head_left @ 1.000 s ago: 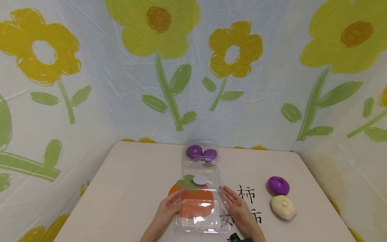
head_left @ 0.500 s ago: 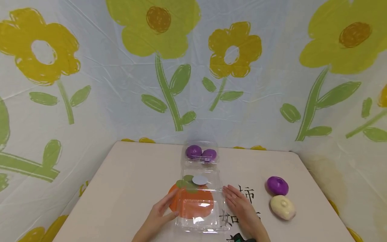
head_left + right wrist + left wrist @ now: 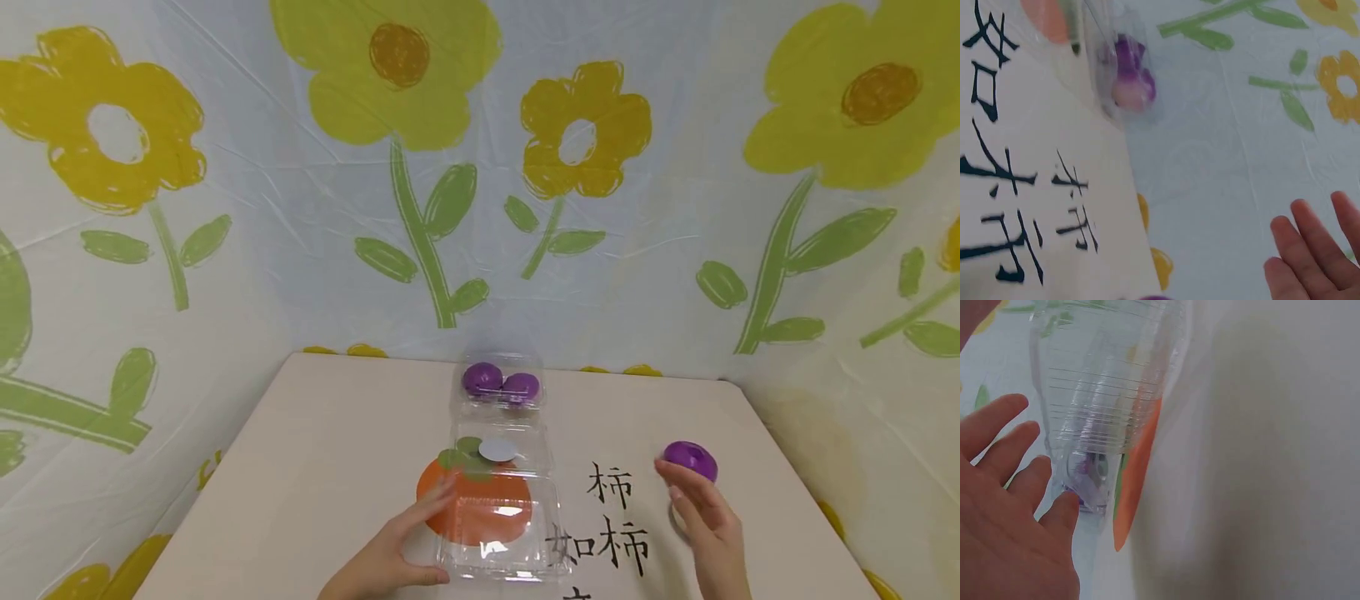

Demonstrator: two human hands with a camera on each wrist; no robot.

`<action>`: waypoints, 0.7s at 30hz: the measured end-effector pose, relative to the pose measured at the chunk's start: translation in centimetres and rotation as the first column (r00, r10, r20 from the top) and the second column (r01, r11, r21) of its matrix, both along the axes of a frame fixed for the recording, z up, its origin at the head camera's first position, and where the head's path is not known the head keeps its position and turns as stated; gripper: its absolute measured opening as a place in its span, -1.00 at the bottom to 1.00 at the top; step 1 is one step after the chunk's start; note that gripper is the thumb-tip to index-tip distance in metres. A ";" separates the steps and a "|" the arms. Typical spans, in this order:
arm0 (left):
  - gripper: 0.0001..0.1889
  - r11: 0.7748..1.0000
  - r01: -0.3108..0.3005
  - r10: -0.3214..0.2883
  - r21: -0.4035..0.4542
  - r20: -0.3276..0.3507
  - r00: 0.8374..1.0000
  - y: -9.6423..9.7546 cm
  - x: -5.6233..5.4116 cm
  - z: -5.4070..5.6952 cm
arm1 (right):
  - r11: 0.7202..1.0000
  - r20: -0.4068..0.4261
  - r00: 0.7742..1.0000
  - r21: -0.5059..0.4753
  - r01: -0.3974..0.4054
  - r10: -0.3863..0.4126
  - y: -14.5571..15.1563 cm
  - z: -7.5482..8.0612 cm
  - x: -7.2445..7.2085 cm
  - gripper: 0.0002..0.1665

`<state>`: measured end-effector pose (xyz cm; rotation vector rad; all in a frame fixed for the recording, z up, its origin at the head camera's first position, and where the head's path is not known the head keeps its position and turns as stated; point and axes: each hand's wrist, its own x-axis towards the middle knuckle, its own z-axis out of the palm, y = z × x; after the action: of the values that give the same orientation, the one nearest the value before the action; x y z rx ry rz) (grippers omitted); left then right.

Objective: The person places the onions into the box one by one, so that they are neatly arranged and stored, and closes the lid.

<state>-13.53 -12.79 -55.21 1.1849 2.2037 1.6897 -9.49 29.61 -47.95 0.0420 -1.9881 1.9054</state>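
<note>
A clear plastic container sits open at the front middle of the table. My left hand is at its left side, fingers spread and thumb apart; whether the fingertips touch the plastic, I cannot tell. In the left wrist view those fingers are loosely extended beside the ribbed clear wall. On the right, my right hand hovers over a cream, rounded thing that it mostly hides. A glossy purple rounded thing lies just beyond its fingertips. The right wrist view shows the fingers extended, holding nothing.
Behind, a clear plastic container holds two purple rounded things. The pale table has an orange persimmon print and black characters. A flower-printed cloth encloses the back and sides.
My right hand has left the container's right side and moved right, over the cream thing. My left hand stays by the left side, its fingers more spread than a second ago.
</note>
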 end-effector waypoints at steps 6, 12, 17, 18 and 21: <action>-0.10 0.999 0.034 -0.030 0.028 -0.101 0.994 0.0 -0.5 -1.0 | 0.930 -0.092 0.957 -0.278 0.241 -0.275 3.1 -0.7 1.0 -0.61; -0.19 0.995 0.029 -0.030 0.096 0.013 0.999 -0.3 -0.6 -1.9 | 0.870 -0.231 0.955 -0.491 0.049 -0.184 6.1 -3.8 1.0 -0.54; -0.21 0.987 0.027 -0.037 0.158 0.059 0.998 -0.3 -0.8 -2.5 | 0.763 -0.354 0.935 -0.603 -0.232 0.004 8.1 -6.5 1.2 -0.48; -0.22 0.986 0.024 -0.033 0.162 0.051 0.998 -0.3 -0.9 -2.7 | 0.745 -0.353 0.935 -0.614 -0.262 0.039 8.5 -7.0 1.2 -0.47; -0.22 0.986 0.018 -0.024 0.168 0.037 0.999 -0.2 -1.1 -2.9 | 0.689 -0.368 0.925 -0.647 -0.328 0.095 9.2 -8.3 1.2 -0.43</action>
<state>-14.59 -12.98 -58.07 1.1957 2.0532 1.9053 -8.25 38.76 -56.26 0.3578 -0.9845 2.5074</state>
